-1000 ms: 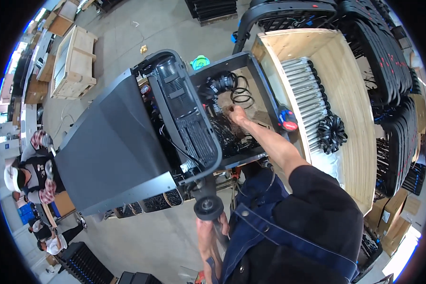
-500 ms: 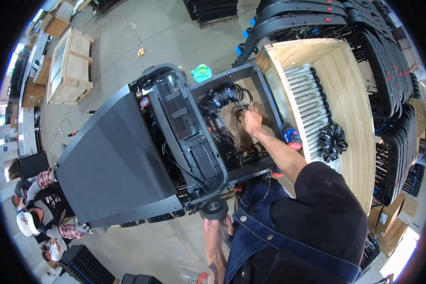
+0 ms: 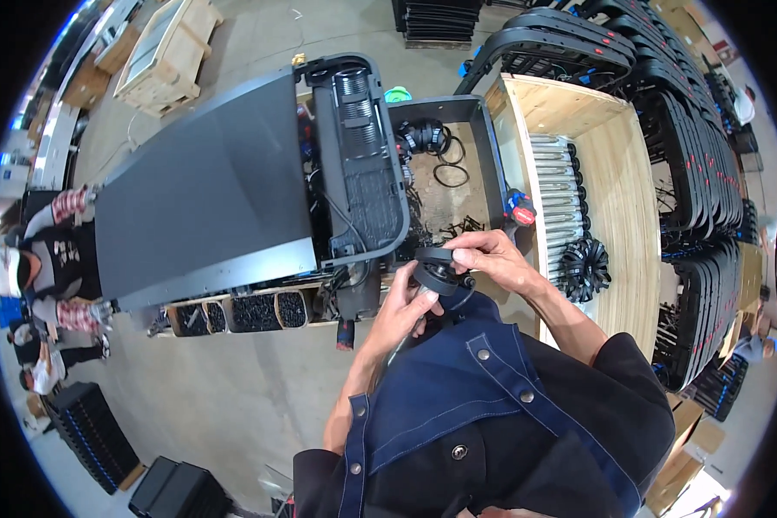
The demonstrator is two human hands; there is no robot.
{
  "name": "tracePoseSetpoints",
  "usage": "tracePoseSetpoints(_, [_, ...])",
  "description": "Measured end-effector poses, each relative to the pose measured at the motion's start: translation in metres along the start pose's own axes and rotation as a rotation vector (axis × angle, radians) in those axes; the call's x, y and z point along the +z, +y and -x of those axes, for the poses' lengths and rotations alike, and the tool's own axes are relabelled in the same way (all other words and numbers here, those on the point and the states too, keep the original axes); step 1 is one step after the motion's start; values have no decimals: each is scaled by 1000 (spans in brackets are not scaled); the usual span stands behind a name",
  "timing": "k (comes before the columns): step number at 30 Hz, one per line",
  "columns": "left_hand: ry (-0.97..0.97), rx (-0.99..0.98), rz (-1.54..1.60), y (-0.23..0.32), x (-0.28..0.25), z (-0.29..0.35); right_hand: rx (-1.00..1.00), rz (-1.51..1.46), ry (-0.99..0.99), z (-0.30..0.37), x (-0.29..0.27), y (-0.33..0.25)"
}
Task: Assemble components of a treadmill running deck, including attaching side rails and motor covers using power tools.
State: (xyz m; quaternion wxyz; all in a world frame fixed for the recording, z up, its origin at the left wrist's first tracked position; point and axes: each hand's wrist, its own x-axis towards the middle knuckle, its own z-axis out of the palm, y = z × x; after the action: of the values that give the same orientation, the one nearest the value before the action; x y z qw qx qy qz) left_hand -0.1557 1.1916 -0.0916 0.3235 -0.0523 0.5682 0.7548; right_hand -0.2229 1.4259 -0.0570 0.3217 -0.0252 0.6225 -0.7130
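Observation:
In front of my apron, my left hand (image 3: 403,312) is closed around a black wheel (image 3: 437,278) at the end of a metal tube. My right hand (image 3: 495,262) pinches a black ring (image 3: 435,255) against the upper side of that wheel. Whether the ring sits on the wheel or just touches it, I cannot tell. Beyond my hands is a dark tray (image 3: 477,129) with a stack of black rings (image 3: 425,136), loose thin black rings (image 3: 451,176) and a heap of small black parts (image 3: 462,227).
A large grey machine panel (image 3: 203,186) lies left of the tray. A power drill (image 3: 519,209) rests by the tray's right edge. The wooden crate (image 3: 639,242) holds a row of metal tubes (image 3: 554,181). Black frames (image 3: 691,164) are stacked farther right. A co-worker (image 3: 56,259) stands at far left.
My right hand has come back out of the tray with a black ring to the wheel. My left hand has raised the wheel from beside me to my front. The view has shifted.

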Motion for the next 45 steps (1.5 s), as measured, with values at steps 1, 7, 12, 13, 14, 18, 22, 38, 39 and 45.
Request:
tracePoseSetpoints(1, [10, 9, 10, -3, 1, 7, 9, 17, -45, 4, 6, 2])
tracePoseSetpoints(7, [69, 32, -8, -22, 2, 44, -335, 501, -65, 27, 67, -5])
tracePoseSetpoints(12, [112, 158, 162, -26, -14, 53, -465, 784, 109, 33, 95, 3])
tracePoseSetpoints(13, [103, 169, 214, -22, -17, 54, -345, 734, 186, 30, 92, 11])
tracePoseSetpoints(14, [125, 193, 203, -11, -15, 54, -281, 680, 219, 27, 84, 23])
tracePoseSetpoints(18, [276, 237, 132, 19, -19, 32, -186, 489, 173, -10, 66, 14])
tracePoseSetpoints(22, [387, 242, -218, 64, -48, -7, -565, 864, 5, -68, 69, -31])
tracePoseSetpoints(38, [913, 605, -1557, 250, -324, -258, -164, 426, 570, -487, -53, -147])
tracePoseSetpoints(39, [782, 555, -1640, 261, -326, -262, -174, 430, 560, -499, -65, -148])
tracePoseSetpoints(45, [562, 152, -1698, 288, -352, -249, -6, 484, 338, -562, -54, -163])
